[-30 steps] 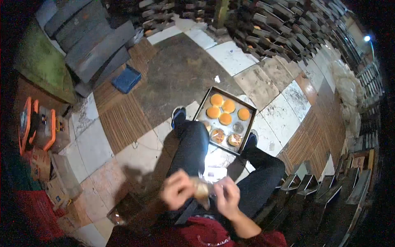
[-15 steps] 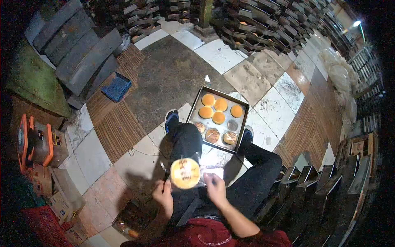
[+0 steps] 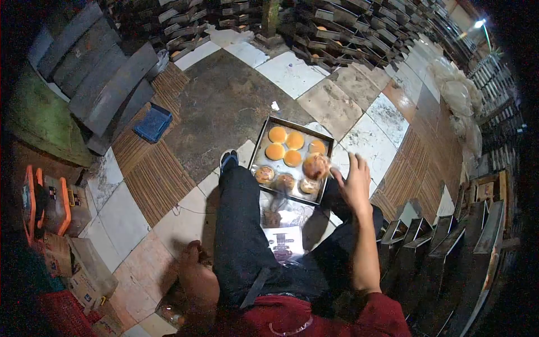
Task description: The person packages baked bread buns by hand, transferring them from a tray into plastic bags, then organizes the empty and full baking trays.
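Observation:
Over the right side of the metal baking tray (image 3: 263,137), my right hand (image 3: 355,182) is open with fingers spread, its thumb beside a bun in clear wrapping (image 3: 316,167). Plain golden-topped buns (image 3: 292,158) sit at the tray's far side. Wrapped buns with brown markings (image 3: 264,174) lie along the near side. My left hand (image 3: 197,278) is low beside my left thigh, in shadow, its fingers mostly hidden. A white printed stack (image 3: 283,242) lies on my lap, with clear plastic in front of it.
Dark metal trays or tins (image 3: 432,253) stand at the right. A blue plastic basket (image 3: 152,122) rests on the floor at left. Orange-handled boxes (image 3: 64,199) and cartons (image 3: 84,281) are on the near left. Stacked trays (image 3: 359,28) fill the back.
The marked bun that both hands held over my lap is now over the tray's right side. My right hand has moved forward and opened; my left hand has drawn back and down.

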Motion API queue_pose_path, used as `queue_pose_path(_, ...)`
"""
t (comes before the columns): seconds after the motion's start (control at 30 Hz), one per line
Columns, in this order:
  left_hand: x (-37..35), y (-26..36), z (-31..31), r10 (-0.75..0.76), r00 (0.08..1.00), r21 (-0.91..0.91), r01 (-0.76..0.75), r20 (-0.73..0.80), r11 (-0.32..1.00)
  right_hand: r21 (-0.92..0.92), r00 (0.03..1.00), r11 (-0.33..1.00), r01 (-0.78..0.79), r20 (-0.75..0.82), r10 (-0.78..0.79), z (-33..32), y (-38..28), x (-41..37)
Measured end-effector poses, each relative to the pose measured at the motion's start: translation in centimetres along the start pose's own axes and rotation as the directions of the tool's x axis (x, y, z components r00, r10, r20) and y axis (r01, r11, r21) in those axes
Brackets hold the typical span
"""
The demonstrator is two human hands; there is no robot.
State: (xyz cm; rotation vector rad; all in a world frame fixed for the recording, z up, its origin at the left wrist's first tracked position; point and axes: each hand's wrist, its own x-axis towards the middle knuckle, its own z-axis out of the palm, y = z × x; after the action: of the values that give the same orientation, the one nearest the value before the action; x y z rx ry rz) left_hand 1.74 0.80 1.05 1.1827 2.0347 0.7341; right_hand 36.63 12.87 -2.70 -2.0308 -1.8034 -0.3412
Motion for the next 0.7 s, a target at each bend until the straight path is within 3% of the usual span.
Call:
queue_pose_path(0.03,0.0,-0.8,0.3,0.001,1.000,-0.016,-0.001,0.013,1.000,0.153,0.988,0.980,-0.125,0.107,0.109,0.8,0.0,-1.3)
queue_pose_path(0.07,0.0,-1.6,0.6,0.050,0.999,0.031,-0.050,-0.004,0.998,0.197,0.940,0.964,-0.177,0.325,0.106,1.6,-0.5,-3.5)
queue_pose_path(0.1,0.0,-1.6,0.9,0.076,0.997,0.052,-0.075,-0.014,0.996,0.263,0.896,0.952,-0.157,0.443,0.026,2.6,-1.9,-6.2)
queue_pose_path(0.13,0.0,-1.5,1.2,0.102,0.995,0.074,-0.100,-0.024,0.992,0.384,0.927,0.920,-0.074,0.366,-0.079,7.1,-1.9,-11.9)
queue_pose_path(0.17,-0.2,-0.7,1.6,-0.108,0.993,-0.562,0.117,0.049,0.819,0.416,0.785,0.908,0.054,0.544,-0.296,6.4,-4.7,-14.7)
queue_pose_path(0.2,-0.3,0.0,2.0,-0.222,0.947,-0.923,0.287,0.233,0.255,0.226,0.797,0.915,0.334,0.451,-0.402,5.7,-6.9,-18.1)
queue_pose_path(0.23,-0.3,0.4,2.4,-0.220,0.947,-0.922,0.289,0.235,0.259,0.326,0.765,0.900,0.289,0.487,-0.422,5.7,-7.7,-20.3)
queue_pose_path(0.27,-0.3,0.8,2.7,-0.109,0.968,-0.919,0.249,0.227,0.306,0.422,0.730,0.875,0.236,0.518,-0.446,5.0,-8.6,-20.6)
queue_pose_path(0.3,-0.4,0.9,3.0,0.004,0.975,-0.915,0.207,0.222,0.347,0.422,0.731,0.877,0.230,0.519,-0.442,4.5,-9.0,-20.5)
queue_pose_path(0.37,-0.2,0.5,4.1,0.045,0.971,-0.920,0.209,0.237,0.330,0.392,0.582,0.862,0.320,0.637,-0.505,3.4,-9.3,-19.4)
queue_pose_path(0.4,-0.1,0.5,4.3,0.086,0.965,-0.925,0.210,0.248,0.316,0.391,0.586,0.864,0.316,0.636,-0.502,3.4,-9.0,-19.4)
queue_pose_path(0.47,0.1,1.2,4.4,0.045,0.955,-0.902,0.261,0.294,0.343,0.406,0.714,0.856,0.318,0.491,-0.498,3.9,-8.1,-19.1)
queue_pose_path(0.5,0.2,1.6,4.5,-0.007,0.941,-0.875,0.318,0.339,0.365,0.306,0.843,0.932,0.195,0.433,-0.318,4.1,-8.1,-18.1)
queue_pose_path(0.53,0.3,1.9,4.8,-0.014,0.942,-0.879,0.318,0.335,0.357,0.388,0.861,0.921,-0.033,0.479,-0.171,4.4,-7.3,-16.7)
queue_pose_path(0.6,0.5,2.2,5.2,-0.003,0.915,-0.830,0.368,0.404,0.418,0.449,0.721,0.844,-0.295,0.684,-0.112,8.3,-4.5,-17.5)
queue_pose_path(0.67,0.6,2.2,5.5,-0.024,0.899,-0.814,0.406,0.436,0.416,0.537,0.717,0.782,-0.316,0.675,-0.174,6.8,-5.0,-16.8)
queue_pose_path(0.7,0.7,1.9,5.7,0.005,0.889,-0.812,0.416,0.458,0.409,0.539,0.764,0.812,-0.225,0.614,-0.197,6.1,-5.3,-17.5)
